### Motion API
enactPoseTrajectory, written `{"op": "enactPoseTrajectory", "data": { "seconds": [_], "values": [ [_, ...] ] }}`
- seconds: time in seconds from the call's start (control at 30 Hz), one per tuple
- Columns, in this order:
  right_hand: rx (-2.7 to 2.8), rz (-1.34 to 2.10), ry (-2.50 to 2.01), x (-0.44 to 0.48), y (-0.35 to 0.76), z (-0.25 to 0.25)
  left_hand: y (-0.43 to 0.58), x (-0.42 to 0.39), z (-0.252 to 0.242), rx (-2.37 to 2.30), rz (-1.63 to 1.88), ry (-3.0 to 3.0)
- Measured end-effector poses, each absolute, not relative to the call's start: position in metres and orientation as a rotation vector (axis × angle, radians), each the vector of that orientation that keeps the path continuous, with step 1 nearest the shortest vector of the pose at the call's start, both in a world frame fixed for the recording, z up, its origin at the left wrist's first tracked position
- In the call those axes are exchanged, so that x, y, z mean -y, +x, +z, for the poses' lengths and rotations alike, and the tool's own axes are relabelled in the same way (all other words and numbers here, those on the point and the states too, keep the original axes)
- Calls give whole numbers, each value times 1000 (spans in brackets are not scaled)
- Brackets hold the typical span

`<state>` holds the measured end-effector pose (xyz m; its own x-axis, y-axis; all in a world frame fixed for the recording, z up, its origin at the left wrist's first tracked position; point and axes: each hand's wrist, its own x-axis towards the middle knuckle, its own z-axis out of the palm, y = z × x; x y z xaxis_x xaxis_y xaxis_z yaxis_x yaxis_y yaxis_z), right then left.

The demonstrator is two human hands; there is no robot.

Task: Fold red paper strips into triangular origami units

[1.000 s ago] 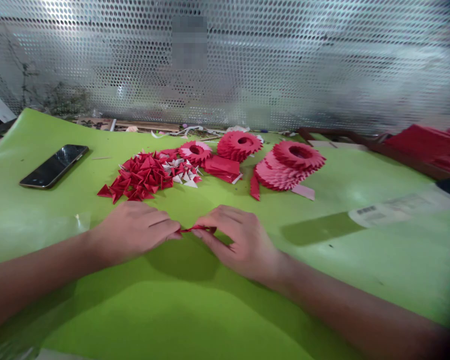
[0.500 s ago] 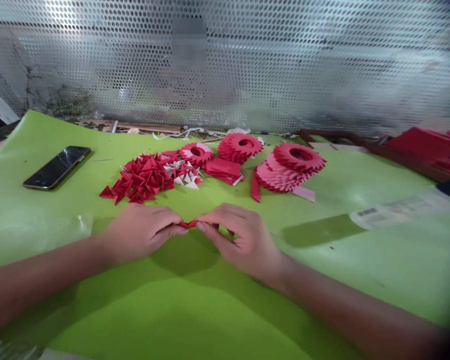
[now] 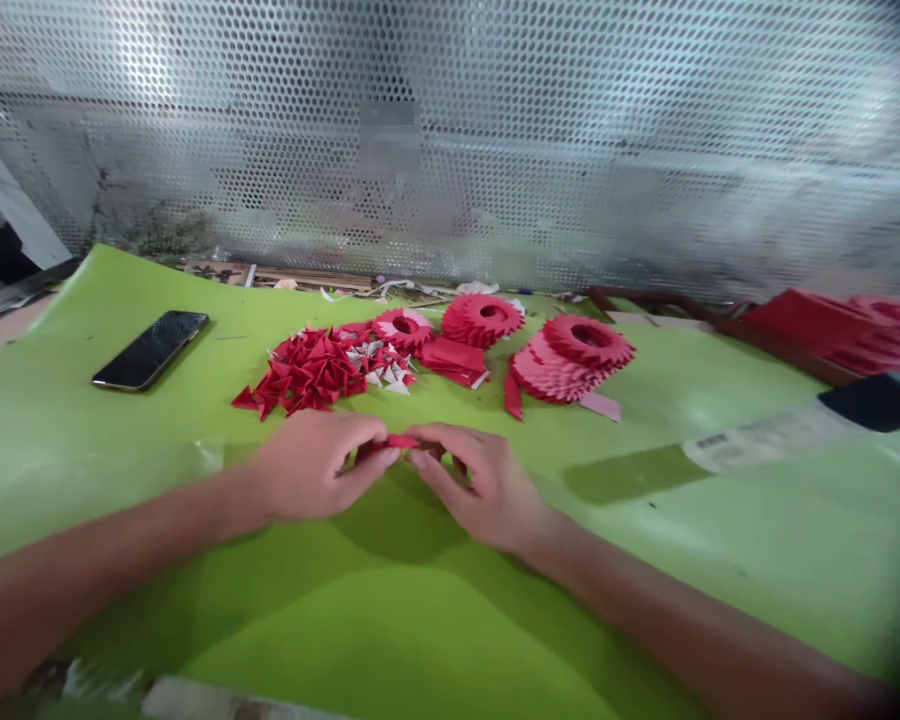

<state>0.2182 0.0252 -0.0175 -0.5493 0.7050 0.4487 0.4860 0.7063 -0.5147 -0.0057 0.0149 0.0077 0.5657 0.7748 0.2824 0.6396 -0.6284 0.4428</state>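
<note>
Near centre: red slip (image 3: 403,441) between the hands. Left hand (image 3: 311,470) pinches its left end, thumb against forefinger; right hand (image 3: 487,490) pinches the right end likewise. Looks like folded paper: probably light, crisp, easily creased; best held by the ends. Ends hidden in both grips; folds unreadable. Farther, left of centre: red heap (image 3: 311,372), pieces overlapping, uncountable. Far right: red stack (image 3: 802,322), cut off by frame edge.

Left forearm (image 3: 135,550) bare here, narrowing towards the wrist (image 3: 251,492), right forearm (image 3: 645,603) matching, left grip (image 3: 315,465) bare, right grip (image 3: 487,485) bare
</note>
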Motion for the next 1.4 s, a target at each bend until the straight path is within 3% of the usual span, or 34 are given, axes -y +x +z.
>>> {"op": "enactPoseTrajectory", "data": {
  "seconds": [0.1,0.27,0.4,0.6,0.73,0.93,1.03,1.17,1.4],
  "values": [
    [2390,384,-845,-22,214,-17,-24,-18,38,-1174,819,2341],
    [2739,144,-372,14,168,0,-40,-23,81,-1085,1207,2080],
    [2889,126,-151,34,110,10,-27,-30,89,-963,1189,1933],
    [3047,237,-81,29,63,-15,-29,-51,99,-955,1277,1822],
    [2966,239,-54,30,66,-19,-22,-59,89,-1077,1121,1957],
    [2569,-14,238,25,132,-10,12,-41,26,-1081,1025,2092],
    [2500,-38,15,6,188,-3,20,-25,-1,-1012,936,2174],
    [2384,59,-813,-43,231,10,25,-12,-15,-828,703,2316],
    [2608,72,-866,-104,197,9,17,-18,-16,-905,633,2410]
  ]
}}
